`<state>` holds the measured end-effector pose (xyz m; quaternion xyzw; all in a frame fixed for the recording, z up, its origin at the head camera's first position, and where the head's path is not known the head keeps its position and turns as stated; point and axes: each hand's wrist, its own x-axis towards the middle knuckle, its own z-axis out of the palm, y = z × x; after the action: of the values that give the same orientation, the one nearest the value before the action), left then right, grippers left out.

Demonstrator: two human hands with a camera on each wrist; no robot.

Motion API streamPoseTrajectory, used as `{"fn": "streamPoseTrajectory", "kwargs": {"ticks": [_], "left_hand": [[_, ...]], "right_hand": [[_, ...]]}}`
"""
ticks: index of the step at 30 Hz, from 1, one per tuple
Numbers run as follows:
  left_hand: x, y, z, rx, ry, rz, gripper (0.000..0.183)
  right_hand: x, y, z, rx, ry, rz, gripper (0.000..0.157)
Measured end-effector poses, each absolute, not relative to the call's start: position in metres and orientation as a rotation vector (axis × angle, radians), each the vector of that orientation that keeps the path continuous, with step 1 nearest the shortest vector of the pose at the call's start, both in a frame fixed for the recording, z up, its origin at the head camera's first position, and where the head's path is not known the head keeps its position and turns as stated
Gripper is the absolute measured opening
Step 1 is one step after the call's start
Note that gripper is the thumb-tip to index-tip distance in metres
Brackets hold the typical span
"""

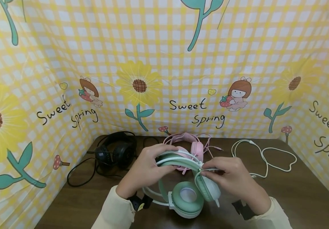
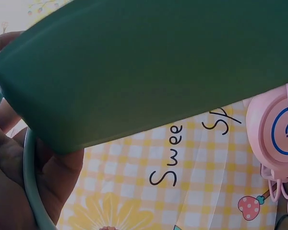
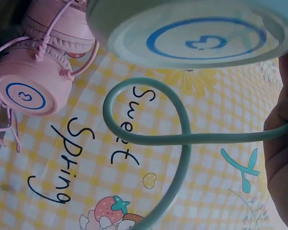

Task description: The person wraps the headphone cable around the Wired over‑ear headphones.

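Note:
Mint-green headphones are held up over the front of the table, their two ear cups hanging towards me. My left hand grips them by the headband, thumb below and fingers over the top. In the left wrist view the green headband pad fills the upper part. At the right end of the headband, my right hand pinches the green cable between thumb and fingers. That cable makes a loop below the ear cup with the blue ring logo in the right wrist view.
Pink headphones lie behind the green pair, partly hidden by it. Black headphones with their cable rest at the back left of the brown table. A pale cable lies in loops at the back right. Yellow checked cloth encloses the table.

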<state>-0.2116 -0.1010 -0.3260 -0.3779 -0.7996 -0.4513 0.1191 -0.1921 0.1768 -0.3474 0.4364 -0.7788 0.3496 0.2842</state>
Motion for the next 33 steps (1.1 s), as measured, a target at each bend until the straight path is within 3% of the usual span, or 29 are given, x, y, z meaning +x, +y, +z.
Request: {"fn": "streamPoseTrajectory", "kwargs": {"ticks": [25,33], "left_hand": [[-0.212,-0.121,-0.317,-1.319,-2.292,-1.643,0.044],[-0.215,-0.121,-0.322,-1.295,-2.284,-1.778,0.035]], "right_hand": [[-0.192,0.189,-0.341,1.215,-2.127,0.990,0.019],[-0.201,0.191,-0.348,1.264,-2.065,1.001,0.026]]}}
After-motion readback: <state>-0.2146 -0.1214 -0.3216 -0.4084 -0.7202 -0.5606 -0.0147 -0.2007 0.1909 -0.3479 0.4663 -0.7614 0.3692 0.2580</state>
